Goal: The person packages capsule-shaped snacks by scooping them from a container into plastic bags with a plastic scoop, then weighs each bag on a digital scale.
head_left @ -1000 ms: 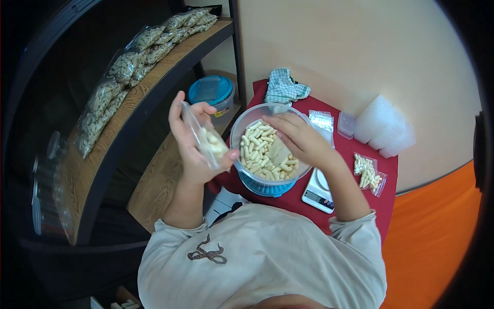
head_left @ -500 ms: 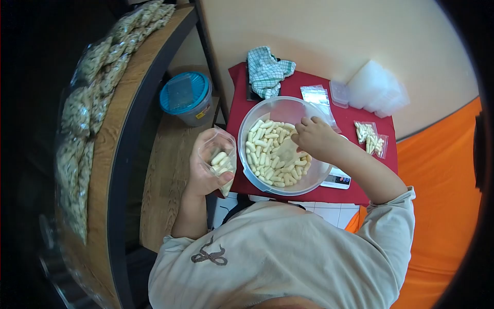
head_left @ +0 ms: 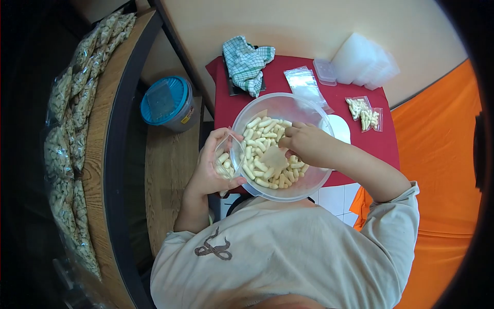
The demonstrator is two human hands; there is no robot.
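Note:
A clear plastic bag (head_left: 230,159) with pale, finger-shaped snack puffs in it is held in my left hand (head_left: 206,167), its mouth spread wide at the left rim of a big translucent bowl (head_left: 307,186). Many more snack puffs (head_left: 262,172) fill the bowl. Over the bowl's right side, my right hand (head_left: 307,144) has its fingers curled down on a pale, flat, scoop-like piece (head_left: 274,158) that lies among the puffs. The fingertips are partly hidden.
On the red-covered table (head_left: 370,154) are a checked cloth (head_left: 247,62), flat plastic bags (head_left: 307,85), clear containers (head_left: 360,62), filled small bags (head_left: 364,112) and a white scale (head_left: 339,131). A blue-lidded tub (head_left: 170,105) and shelved snack packs (head_left: 67,154) stand left.
My left hand has brought the bag right, up against the bowl's rim. My right hand has shifted slightly left with the flat piece, deeper over the puffs. The view has shifted a little.

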